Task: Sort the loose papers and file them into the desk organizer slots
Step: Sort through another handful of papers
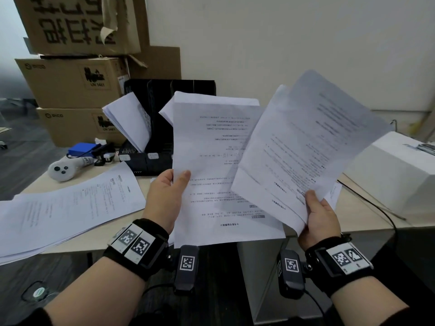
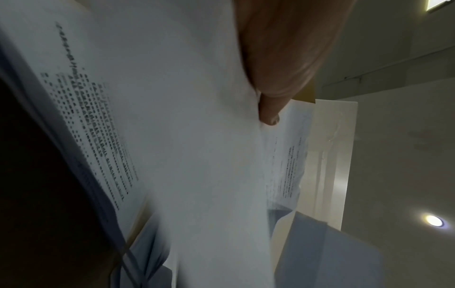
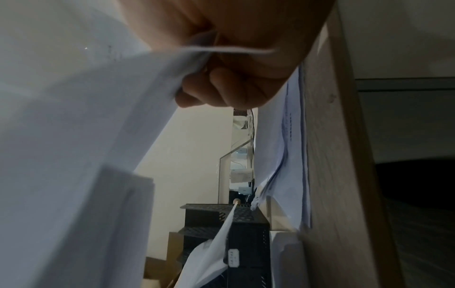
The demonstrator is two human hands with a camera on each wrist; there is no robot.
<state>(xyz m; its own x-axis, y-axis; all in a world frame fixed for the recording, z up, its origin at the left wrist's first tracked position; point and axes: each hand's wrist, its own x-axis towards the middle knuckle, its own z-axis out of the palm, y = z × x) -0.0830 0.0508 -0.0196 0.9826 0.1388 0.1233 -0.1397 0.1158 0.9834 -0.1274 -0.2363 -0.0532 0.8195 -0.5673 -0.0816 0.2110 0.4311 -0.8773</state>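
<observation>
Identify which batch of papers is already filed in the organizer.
The papers leaning in the leftmost slot of the black organizer; the rest are hand-held or lying on the desk.

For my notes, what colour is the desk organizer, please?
Black desk organizer; head view shows it best.

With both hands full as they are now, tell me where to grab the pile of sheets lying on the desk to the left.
Free the left hand first. Take the pile of sheets at its near edge, which overhangs the front of the desk. Come from the front, fingers under and thumb on top; the pile lies flat and slightly fanned, so pinch all layers together.
</observation>
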